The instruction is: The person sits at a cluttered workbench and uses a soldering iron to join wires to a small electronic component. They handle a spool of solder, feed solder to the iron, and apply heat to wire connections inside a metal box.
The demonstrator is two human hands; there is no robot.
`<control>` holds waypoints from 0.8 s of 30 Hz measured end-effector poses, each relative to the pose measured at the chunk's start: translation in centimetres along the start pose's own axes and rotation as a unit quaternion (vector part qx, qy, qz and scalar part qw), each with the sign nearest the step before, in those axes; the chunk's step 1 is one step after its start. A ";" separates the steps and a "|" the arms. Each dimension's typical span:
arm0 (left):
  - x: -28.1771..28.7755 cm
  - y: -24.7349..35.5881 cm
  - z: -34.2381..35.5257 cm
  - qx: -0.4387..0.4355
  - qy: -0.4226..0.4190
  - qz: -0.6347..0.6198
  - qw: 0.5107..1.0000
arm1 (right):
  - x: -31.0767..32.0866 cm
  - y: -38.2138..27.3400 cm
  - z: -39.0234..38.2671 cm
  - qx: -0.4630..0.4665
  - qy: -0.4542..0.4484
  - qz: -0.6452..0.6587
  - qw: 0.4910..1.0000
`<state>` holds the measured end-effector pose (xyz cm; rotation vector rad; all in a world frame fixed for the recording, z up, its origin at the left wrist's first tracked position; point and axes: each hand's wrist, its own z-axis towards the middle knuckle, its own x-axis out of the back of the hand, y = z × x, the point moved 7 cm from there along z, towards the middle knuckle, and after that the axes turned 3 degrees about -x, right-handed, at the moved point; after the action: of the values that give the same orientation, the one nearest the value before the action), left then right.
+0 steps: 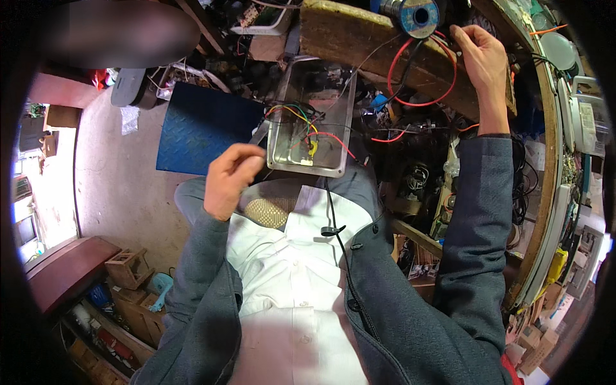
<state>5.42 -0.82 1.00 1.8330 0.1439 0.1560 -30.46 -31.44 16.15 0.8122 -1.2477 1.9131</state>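
My left hand [247,160] is beside the left wall of an open metal case [341,154], fingers curled; anything inside them is hidden. Coloured wires [290,110] cross the case's opening, around a small yellow part [312,149]. My right hand [465,42] is raised at upper right, thumb and index finger closed at what looks like the end of a looped red-and-black cable [412,101]. Just left of it a spool [418,16] sits at the edge of a worn wooden board [346,32]. A black cord [330,202] runs from the case down over my shirt.
A blue textured panel [189,128] lies left of the case over grey floor [119,192]. Cluttered cables and parts [417,179] fill the right, along a wooden rail [544,147]. Wooden crates [128,266] and a maroon panel [64,269] are at lower left.
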 end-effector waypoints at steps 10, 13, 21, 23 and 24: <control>-6.0 3.0 5.6 -0.115 -0.144 0.280 0.942 | 0.0 -0.5 0.1 0.025 0.003 -0.012 1.000; -7.2 1.9 6.1 -0.024 -0.214 0.245 0.946 | 0.0 -0.5 -0.1 0.029 0.009 -0.013 0.999; -8.2 -0.4 7.0 0.046 -0.294 0.170 0.939 | -0.1 -0.3 -0.1 0.027 0.003 -0.013 1.000; -8.3 0.0 7.1 -0.015 -0.286 0.190 0.939 | -0.1 -0.6 -0.1 0.027 0.004 -0.020 0.999; -8.4 0.0 7.1 -0.002 -0.290 0.192 0.938 | -0.1 -0.6 -0.2 0.026 0.005 -0.026 0.999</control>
<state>-1.58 -9.07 -1.10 1.8109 -0.6301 -0.1181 -29.97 -31.11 16.32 0.8513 -1.1641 1.9133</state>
